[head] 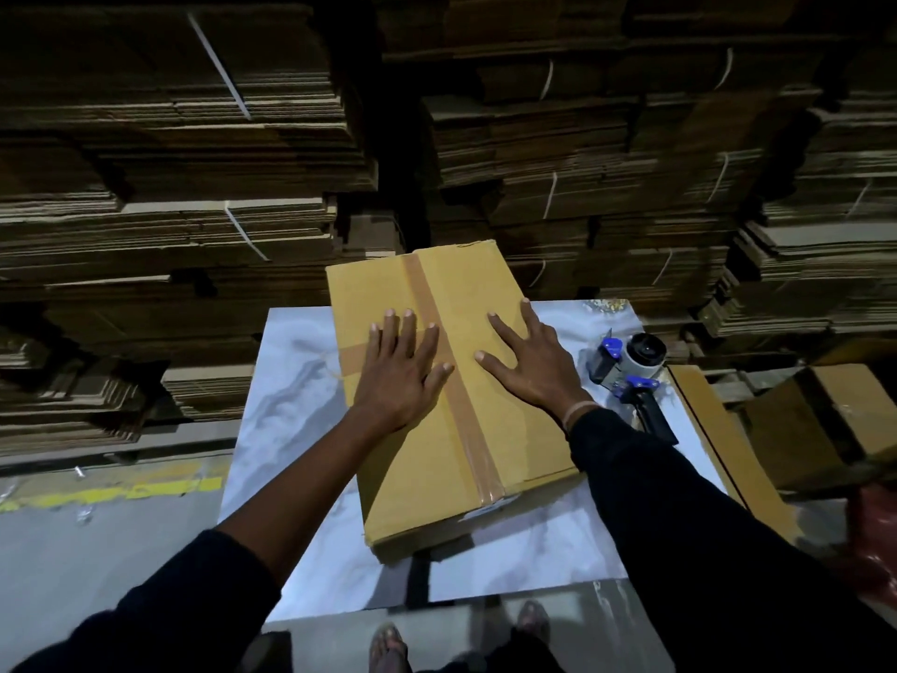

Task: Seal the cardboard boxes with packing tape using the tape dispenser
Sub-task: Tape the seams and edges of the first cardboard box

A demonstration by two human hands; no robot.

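Both hands lie flat and spread on the box [437, 381]. The left hand [400, 369] covers the left half with its fingertips touching the tape [454, 381]; the right hand [526, 361] presses the right half, holding nothing. The tape strip runs along the centre seam from the far edge over the near edge, and a shorter piece crosses toward the left side.

The box sits skewed on the table [291, 381], its far end hanging past the table's far edge. Hard pressing out there could tip or slide it. The near tape end looks wrinkled at the corner and may lift if it is not rubbed down.

The dispenser [631, 376] lies on the table just right of the right wrist; a sleeve sweep could knock it. More boxes [825, 420] wait further right.
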